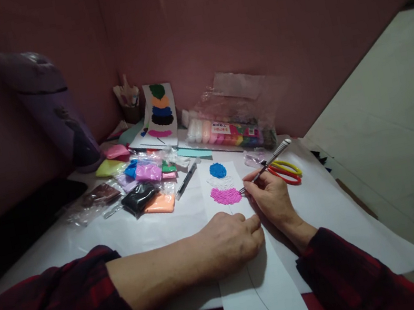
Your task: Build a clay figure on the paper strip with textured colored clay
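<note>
White paper strip point(236, 299), flat on white sheet point(336, 228), running lengthwise away from the person. Pink wall point(226, 18) behind, pale tiled surface point(376, 93) at right. Purple printed container point(51, 113) far left; bagged clay packets point(148, 171) nearer in. Left hand point(229, 236) lies across strip, fingers together and curled under; can't tell if they pinch anything. Right hand point(274, 199) beside strip, thumb and fingers clamped on fork point(280, 150), tines at right edge of pink clay patch point(226, 196). White and blue patches beyond. Step in hand, likely: texturing pink clay. Next move calls for steady paper, light tine pressure.
</note>
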`<state>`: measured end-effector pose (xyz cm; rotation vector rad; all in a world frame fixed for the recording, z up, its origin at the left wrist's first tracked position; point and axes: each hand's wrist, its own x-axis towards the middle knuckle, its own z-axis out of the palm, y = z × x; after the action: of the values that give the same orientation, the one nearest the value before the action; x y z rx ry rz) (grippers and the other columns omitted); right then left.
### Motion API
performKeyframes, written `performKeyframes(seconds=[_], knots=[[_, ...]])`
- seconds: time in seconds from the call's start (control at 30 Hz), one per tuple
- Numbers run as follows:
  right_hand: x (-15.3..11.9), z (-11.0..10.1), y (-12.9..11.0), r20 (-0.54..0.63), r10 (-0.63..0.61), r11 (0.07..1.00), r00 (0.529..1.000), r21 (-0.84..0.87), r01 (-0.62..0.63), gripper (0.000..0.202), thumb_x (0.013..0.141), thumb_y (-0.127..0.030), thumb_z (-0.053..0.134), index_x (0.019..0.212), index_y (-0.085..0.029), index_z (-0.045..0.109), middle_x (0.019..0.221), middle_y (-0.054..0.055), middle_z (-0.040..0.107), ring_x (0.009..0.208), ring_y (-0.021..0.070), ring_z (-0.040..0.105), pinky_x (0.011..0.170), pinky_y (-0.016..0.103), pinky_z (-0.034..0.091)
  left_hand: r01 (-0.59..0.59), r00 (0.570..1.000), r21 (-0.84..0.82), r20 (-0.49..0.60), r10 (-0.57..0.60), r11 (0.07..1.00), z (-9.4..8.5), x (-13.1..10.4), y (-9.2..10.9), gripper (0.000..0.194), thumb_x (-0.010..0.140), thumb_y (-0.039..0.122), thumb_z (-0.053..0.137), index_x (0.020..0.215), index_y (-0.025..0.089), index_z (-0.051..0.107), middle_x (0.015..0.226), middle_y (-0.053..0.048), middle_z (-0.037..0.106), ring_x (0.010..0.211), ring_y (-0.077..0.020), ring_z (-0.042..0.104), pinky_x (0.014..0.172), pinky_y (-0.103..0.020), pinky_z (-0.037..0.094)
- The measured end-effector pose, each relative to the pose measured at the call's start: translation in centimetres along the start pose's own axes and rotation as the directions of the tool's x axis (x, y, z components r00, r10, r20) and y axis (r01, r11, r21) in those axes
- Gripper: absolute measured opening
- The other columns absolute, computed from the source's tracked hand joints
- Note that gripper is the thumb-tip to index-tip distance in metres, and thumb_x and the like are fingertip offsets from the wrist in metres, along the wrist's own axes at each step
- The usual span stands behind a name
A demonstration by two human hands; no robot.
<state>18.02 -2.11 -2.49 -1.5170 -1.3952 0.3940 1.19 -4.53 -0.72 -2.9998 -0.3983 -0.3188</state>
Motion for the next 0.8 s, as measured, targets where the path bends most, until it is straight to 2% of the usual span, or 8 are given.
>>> performKeyframes(seconds=[0.27,0.53,0.8], knots=[[0.01,0.1,0.11,0.021,-0.001,1.0,1.0,0.028,0.001,0.005,0.075,-0.023,0.061,0.076,-0.018,0.062,0.053,-0.003,0.057,0.048,0.0128,0.052,0.049,0.026,0.043,0.003,1.0,-0.001,0.008,-0.003,1.0,-0.01,-0.01,0.02,0.024,0.087,0.015,0.044,0.105,0.013,0.06,0.1,-0.007,0.062,0.069,-0.0183,0.055,0.042,-0.033,0.026],[0.01,0.11,0.0,0.033,-0.005,0.998,0.999,0.055,0.003,0.009,0.077,-0.026,0.062,0.079,-0.018,0.063,0.058,-0.001,0.061,0.053,0.0151,0.059,0.052,0.027,0.046,-0.003,1.0,0.001,0.018,0.003,1.0,-0.08,0.02,0.04,0.025,0.087,0.014,0.044,0.107,0.013,0.06,0.101,-0.006,0.063,0.07,-0.0187,0.056,0.041,-0.033,0.027],[0.13,0.17,0.08,0.051,-0.011,0.999,0.999,0.042,0.009,0.01,0.077,-0.028,0.063,0.078,-0.018,0.064,0.059,0.0,0.063,0.055,0.016,0.059,0.055,0.029,0.047,-0.001,1.0,0.003,-0.017,0.001,1.0,0.28,0.04,-0.07,0.023,0.087,0.016,0.046,0.106,0.012,0.059,0.1,-0.008,0.063,0.068,-0.0175,0.056,0.041,-0.032,0.023]])
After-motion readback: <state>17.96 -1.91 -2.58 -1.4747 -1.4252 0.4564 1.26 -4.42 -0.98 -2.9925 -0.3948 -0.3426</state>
